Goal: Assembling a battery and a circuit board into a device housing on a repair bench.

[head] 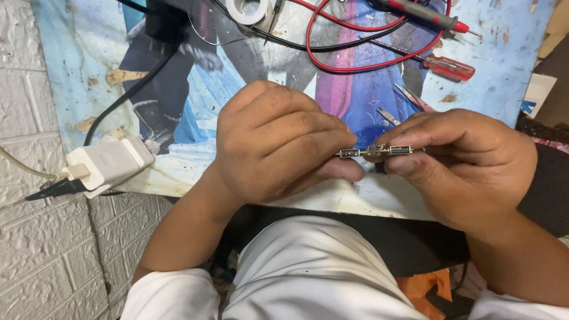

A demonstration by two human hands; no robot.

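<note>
Hands met above the near table edge: the left hand and right hand each pinched one end of a small metal connector strip, possibly bending it apart. Separating a piece would call for steady, opposed twisting.

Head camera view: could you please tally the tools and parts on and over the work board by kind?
Metal connector strip, held by left hand and right hand: 1
Red-handled screwdriver: 1
Red test probe: 1
Tweezers: 1
White charger plug: 1
White tape roll: 1
Total: 6
</note>
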